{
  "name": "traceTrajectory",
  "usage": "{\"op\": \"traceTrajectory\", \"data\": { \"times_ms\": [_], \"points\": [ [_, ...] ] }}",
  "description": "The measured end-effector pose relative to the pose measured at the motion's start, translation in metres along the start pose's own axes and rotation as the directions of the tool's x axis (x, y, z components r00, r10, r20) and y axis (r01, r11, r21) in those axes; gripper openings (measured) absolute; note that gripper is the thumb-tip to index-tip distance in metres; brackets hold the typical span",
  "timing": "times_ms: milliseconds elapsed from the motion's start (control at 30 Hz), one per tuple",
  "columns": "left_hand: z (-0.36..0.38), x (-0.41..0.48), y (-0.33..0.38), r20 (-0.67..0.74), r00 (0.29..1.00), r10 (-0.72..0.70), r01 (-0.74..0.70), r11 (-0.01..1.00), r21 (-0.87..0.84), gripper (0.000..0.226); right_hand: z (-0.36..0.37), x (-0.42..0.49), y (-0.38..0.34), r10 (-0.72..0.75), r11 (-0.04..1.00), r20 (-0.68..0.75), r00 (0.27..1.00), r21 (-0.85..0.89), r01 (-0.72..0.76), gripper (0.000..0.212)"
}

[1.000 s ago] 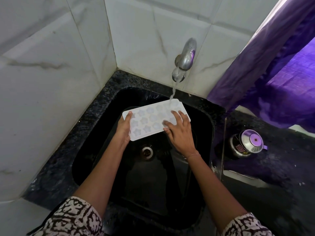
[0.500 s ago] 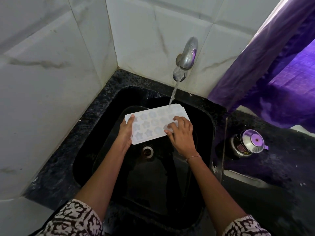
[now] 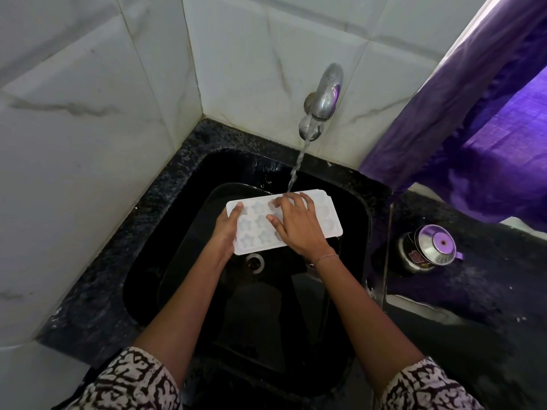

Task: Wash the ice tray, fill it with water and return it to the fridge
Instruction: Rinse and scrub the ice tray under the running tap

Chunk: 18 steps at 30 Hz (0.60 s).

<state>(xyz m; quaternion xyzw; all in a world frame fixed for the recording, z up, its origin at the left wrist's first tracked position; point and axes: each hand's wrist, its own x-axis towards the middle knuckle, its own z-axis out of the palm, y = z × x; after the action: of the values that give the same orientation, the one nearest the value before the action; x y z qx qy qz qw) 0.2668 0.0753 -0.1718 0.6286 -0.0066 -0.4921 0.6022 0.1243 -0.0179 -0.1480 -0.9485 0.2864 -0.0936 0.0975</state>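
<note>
A white ice tray [image 3: 254, 232] with star-shaped cells is held flat over the black sink [image 3: 352, 241], above the drain. My left hand [image 3: 226, 229] grips the tray's left end, thumb on top. My right hand [image 3: 296, 223] lies palm down on the middle of the tray with fingers spread across the cells. A thin stream of water [image 3: 297, 167] runs from the steel tap [image 3: 324, 99] on the wall and lands at the tray's far edge, by my right fingertips.
The sink sits in a black speckled counter [image 3: 124, 250], in a corner of white marble-look tiles. A steel lidded container [image 3: 426, 250] stands on the counter right of the sink. A purple curtain [image 3: 473, 128] hangs at the far right.
My right hand has slid left from the tray's right end onto its middle. The tray has shifted slightly toward me, so the water now falls on its far edge.
</note>
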Motion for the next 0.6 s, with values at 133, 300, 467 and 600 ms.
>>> {"op": "traceTrajectory", "data": {
  "times_ms": [133,300,467,600],
  "points": [
    [0.001,0.001,0.003,0.016,1.0,0.001,0.0,1.0,-0.026,0.034,0.003,-0.005,0.006,-0.051,0.999,0.039,0.998,0.0,0.051,0.051],
    [0.002,0.002,0.004,0.035,0.999,0.029,-0.029,1.0,0.008,0.031,-0.001,-0.004,0.004,-0.018,0.999,-0.015,1.0,-0.042,0.017,0.047],
    [0.001,0.004,0.005,0.043,0.999,0.031,-0.031,1.0,0.0,0.032,0.001,-0.009,0.004,-0.014,1.0,-0.019,1.0,0.015,0.014,0.039],
    [-0.002,0.005,0.005,0.036,0.999,0.034,-0.034,0.999,-0.001,0.031,0.001,-0.012,0.007,-0.095,0.995,-0.037,0.995,-0.038,0.094,0.032]
  ]
}}
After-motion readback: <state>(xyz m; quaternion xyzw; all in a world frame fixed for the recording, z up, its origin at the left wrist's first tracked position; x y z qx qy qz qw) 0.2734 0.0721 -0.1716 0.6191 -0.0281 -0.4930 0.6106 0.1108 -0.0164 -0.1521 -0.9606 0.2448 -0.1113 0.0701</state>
